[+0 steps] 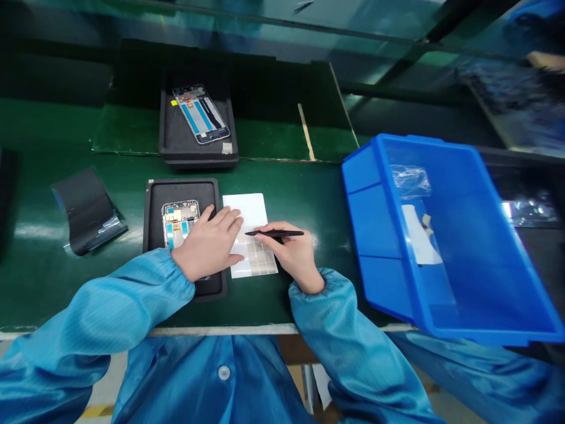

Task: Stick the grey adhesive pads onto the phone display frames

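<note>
My left hand (209,241) lies flat with fingers stretched out, across a black tray (154,200) and onto the left edge of a white sticker sheet (251,212). In that tray lies an opened phone frame (178,222), partly hidden under the hand. My right hand (293,253) is closed on black tweezers (276,234), whose tip points left and touches the sheet near its rows of small tan stickers (260,256).
A second black tray (174,138) with another phone frame (200,113) sits further back. A dark curled film (86,209) lies at the left. A tilted blue bin (445,235) with plastic scraps stands at the right. The green mat's front edge (220,330) runs just before my sleeves.
</note>
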